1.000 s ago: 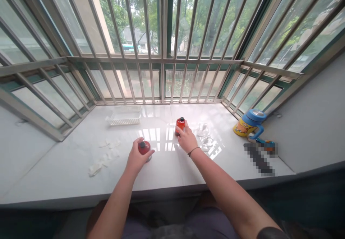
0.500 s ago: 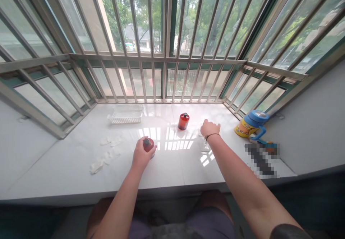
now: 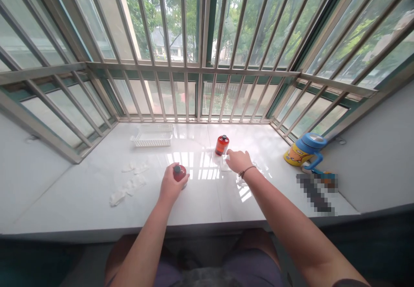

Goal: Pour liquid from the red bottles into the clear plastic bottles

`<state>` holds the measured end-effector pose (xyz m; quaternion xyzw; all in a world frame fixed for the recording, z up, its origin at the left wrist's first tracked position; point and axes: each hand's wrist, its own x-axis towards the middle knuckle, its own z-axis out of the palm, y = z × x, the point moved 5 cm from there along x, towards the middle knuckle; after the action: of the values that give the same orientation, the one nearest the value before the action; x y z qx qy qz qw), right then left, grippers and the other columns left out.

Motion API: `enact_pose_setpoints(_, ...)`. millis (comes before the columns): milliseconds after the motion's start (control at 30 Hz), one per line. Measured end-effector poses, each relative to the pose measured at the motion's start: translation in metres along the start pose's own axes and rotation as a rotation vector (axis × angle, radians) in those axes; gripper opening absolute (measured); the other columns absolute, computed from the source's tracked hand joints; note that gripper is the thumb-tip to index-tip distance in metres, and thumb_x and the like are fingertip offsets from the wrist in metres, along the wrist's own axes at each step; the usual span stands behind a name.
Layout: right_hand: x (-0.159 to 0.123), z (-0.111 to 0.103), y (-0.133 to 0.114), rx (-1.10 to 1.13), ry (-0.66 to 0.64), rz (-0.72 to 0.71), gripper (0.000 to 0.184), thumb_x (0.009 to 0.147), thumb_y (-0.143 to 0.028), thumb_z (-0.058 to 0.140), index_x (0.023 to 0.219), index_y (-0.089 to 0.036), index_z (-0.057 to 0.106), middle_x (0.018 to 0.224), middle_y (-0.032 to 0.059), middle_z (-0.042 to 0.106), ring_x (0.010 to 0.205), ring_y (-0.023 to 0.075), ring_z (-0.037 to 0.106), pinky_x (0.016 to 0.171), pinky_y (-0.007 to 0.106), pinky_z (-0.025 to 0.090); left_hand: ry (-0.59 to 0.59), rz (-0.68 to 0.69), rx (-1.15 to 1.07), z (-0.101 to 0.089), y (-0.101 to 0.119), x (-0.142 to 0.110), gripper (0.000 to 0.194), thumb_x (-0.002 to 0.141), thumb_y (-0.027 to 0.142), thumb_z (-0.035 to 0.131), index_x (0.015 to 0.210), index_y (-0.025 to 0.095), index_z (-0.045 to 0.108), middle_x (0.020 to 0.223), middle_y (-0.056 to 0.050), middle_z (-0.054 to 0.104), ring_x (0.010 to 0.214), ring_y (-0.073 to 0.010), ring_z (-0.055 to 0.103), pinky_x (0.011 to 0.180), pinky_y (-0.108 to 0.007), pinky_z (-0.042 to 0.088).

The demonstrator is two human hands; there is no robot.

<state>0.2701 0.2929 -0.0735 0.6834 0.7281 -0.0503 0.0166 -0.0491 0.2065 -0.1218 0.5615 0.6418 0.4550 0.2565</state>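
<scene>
My left hand [image 3: 170, 186] is closed round a small red bottle with a dark cap [image 3: 179, 172] that stands on the white sill [image 3: 80, 196]. A second red bottle [image 3: 221, 144] stands upright further back, untouched. My right hand [image 3: 238, 161] is closed on a small clear glass cup [image 3: 225, 162], just right of and in front of that second bottle. Another clear glass piece [image 3: 241, 181] lies under my right wrist, partly hidden.
A white slotted basket [image 3: 152, 137] sits at the back left by the window bars [image 3: 194, 71]. Several white pads [image 3: 129, 183] lie scattered left of my left hand. A blue and yellow lidded mug [image 3: 305, 149] stands at the right, near a blurred dark object [image 3: 315, 194].
My right hand left the far red bottle, reached right to the clear cups, then came back left with one cup in it. My left hand has stayed on its bottle.
</scene>
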Motion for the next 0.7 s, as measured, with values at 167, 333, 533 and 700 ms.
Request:
enact_pose_setpoints(167,-0.048,-0.002,-0.058,0.04,0.071,-0.203,0.04,0.105,-0.045,0.056,0.14,-0.027,0.059,0.114,0.0091,0.076,0.115,0.0313,0.066,0.108,0.048,0.038,0.001,0.001,0.003,0.0,0.0,0.0,0.058,0.081,0.043,0.082,0.132,0.029,0.059,0.137,-0.007,0.065,0.122,-0.0295,0.066,0.112,-0.049,0.052)
enact_pose_setpoints(333,-0.095,-0.003,-0.043,0.06,0.239,-0.116,0.042,0.11,-0.042,0.045,0.143,-0.02,0.058,0.12,0.0162,0.071,0.113,0.0333,0.064,0.096,0.043,0.048,0.006,0.018,0.009,-0.002,0.001,-0.002,0.058,0.08,0.044,0.082,0.131,0.028,0.06,0.137,-0.008,0.065,0.123,-0.03,0.066,0.113,-0.05,0.052)
enact_pose_setpoints(533,-0.117,0.057,0.038,-0.035,0.31,0.247,0.053,0.1,-0.043,0.057,0.145,-0.015,0.06,0.145,0.0267,0.057,0.118,0.0416,0.062,0.09,0.049,0.055,-0.024,0.018,0.023,-0.009,-0.002,-0.011,0.058,0.082,0.047,0.081,0.132,0.028,0.06,0.137,-0.008,0.065,0.124,-0.0308,0.066,0.112,-0.05,0.053)
enact_pose_setpoints(700,-0.086,0.093,0.077,0.268,0.423,0.186,0.064,0.095,-0.035,0.056,0.155,-0.015,0.05,0.163,0.0252,0.043,0.138,0.0417,0.055,0.11,0.055,0.05,-0.024,-0.017,0.046,-0.021,-0.007,-0.022,0.061,0.079,0.048,0.083,0.133,0.029,0.061,0.137,-0.007,0.066,0.123,-0.0311,0.067,0.112,-0.05,0.054)
